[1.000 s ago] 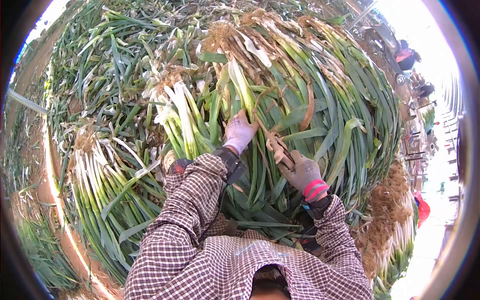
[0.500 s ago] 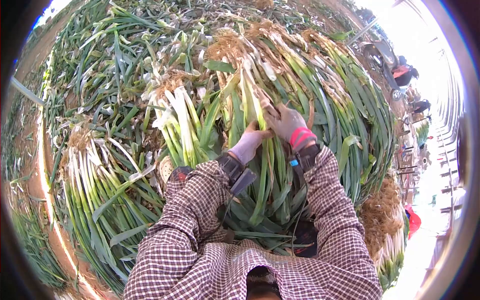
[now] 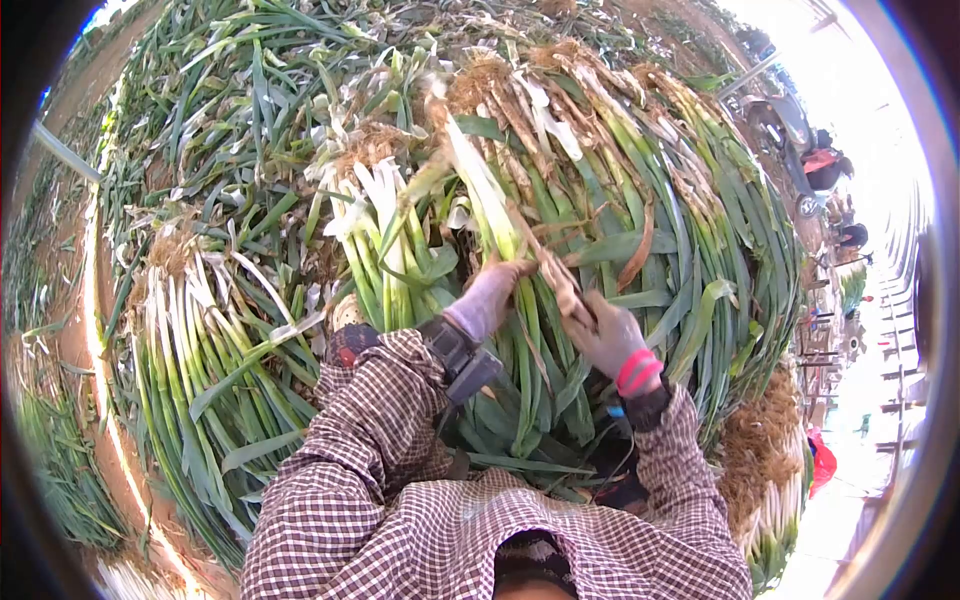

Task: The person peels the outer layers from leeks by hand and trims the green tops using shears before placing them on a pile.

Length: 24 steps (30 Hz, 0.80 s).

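Note:
My left hand (image 3: 488, 300), in a thin pale glove, is closed around a long green onion (image 3: 480, 185), whose white root end points up and away from me. Pinched in my gloved right hand (image 3: 612, 340) is a limp brownish outer leaf (image 3: 552, 268), stretched down and right from that onion's stalk. A pink band circles the right wrist. Green leaves hang below my left hand toward my lap. Just left of the held onion lies a small bunch of cleaner onions (image 3: 372, 210) with white stems.
A large heap of untrimmed onions (image 3: 690, 220) lies to the right. Another bunch (image 3: 185, 330) sits at the left, with loose leaf scraps (image 3: 230, 120) behind it. Stacked onions with roots outward (image 3: 762, 450) stand at lower right. A parked motorbike (image 3: 785, 135) is farther off.
My right hand has moved down and right, drawing the brownish leaf away from the stalk. The left hand has shifted slightly down and left, and the onion now leans left.

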Each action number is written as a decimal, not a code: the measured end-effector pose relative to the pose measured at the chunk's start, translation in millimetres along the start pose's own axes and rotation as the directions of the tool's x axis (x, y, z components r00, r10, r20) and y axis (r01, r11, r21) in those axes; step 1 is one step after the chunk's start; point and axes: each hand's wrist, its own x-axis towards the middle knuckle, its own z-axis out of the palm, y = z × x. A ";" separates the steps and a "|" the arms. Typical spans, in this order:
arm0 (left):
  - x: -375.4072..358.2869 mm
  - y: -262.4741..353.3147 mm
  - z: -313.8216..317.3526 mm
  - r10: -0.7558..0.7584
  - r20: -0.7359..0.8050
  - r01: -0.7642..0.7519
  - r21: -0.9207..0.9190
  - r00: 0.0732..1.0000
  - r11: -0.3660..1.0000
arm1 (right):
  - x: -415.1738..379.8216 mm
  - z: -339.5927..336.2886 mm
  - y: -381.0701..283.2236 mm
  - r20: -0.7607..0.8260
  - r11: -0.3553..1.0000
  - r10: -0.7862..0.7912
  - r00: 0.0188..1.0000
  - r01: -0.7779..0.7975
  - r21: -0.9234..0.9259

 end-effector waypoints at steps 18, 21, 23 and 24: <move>-9.1 -28.1 -29.5 0.021 0.023 -0.024 0.167 1.000 0.986 | -43.2 -12.5 -24.1 0.023 0.999 -0.044 0.999 0.044 -0.004; -24.2 -37.0 -21.8 0.031 0.172 -0.054 0.132 0.985 0.990 | -6.7 -2.9 -23.3 -0.035 0.985 -0.078 0.996 0.072 -0.154; -21.0 -38.0 -21.6 -0.012 0.170 -0.007 0.109 0.985 0.994 | 20.2 6.0 -20.0 -0.047 0.981 -0.060 0.997 0.050 -0.186; -27.5 -34.2 -15.1 -0.024 0.103 0.016 0.076 0.994 0.997 | 33.7 12.3 -15.4 -0.057 0.980 -0.057 0.997 0.045 -0.195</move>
